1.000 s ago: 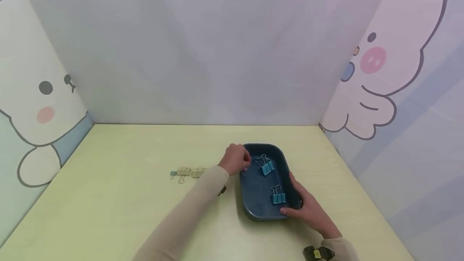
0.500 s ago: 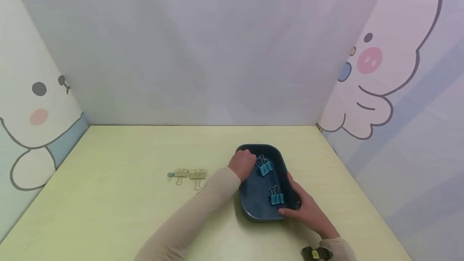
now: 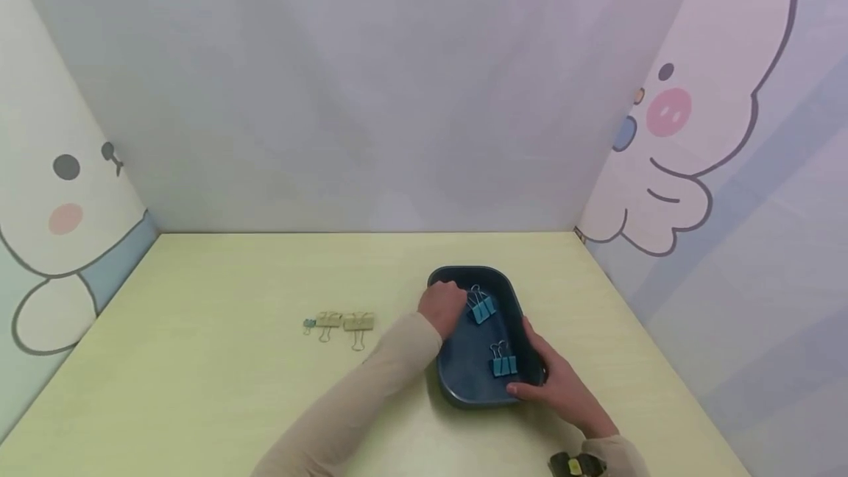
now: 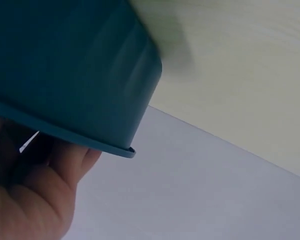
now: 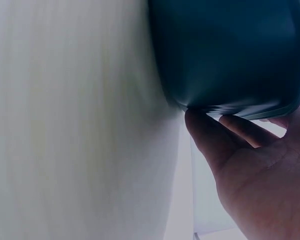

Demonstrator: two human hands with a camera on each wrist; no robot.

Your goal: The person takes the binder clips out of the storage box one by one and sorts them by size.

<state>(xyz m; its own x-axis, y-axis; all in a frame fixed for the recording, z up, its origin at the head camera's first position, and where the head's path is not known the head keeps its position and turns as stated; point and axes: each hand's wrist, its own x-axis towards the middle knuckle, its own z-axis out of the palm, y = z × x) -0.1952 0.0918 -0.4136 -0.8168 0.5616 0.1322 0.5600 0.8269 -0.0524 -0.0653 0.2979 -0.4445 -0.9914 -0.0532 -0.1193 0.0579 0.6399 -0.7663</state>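
A dark blue tray [image 3: 464,377] stands on the table right of centre. My right hand [image 3: 563,391] grips its near right corner, thumb over the rim and fingers against the outer wall, as the right wrist view also shows. Over the left rim reaches my left hand [image 3: 442,306], its back upward and its fingertips hidden inside; I cannot tell whether they hold anything. In the left wrist view its curled fingers [image 4: 65,162] are partly covered by the tray wall [image 4: 90,75]. Two blue binder clips, one farther back [image 3: 483,309] and one nearer [image 3: 504,366], lie in the tray.
Left of the tray, a small blue binder clip [image 3: 309,323] and two yellow ones [image 3: 327,319] [image 3: 358,322] lie in a row on the pale yellow table [image 3: 199,359]. My left sleeve [image 3: 371,389] crosses in front. Walls with cartoon prints enclose the table.
My left hand has moved right, from the tray's left rim with a small clip at its fingertips to inside the tray. My right hand keeps its grip. The view has shifted slightly.
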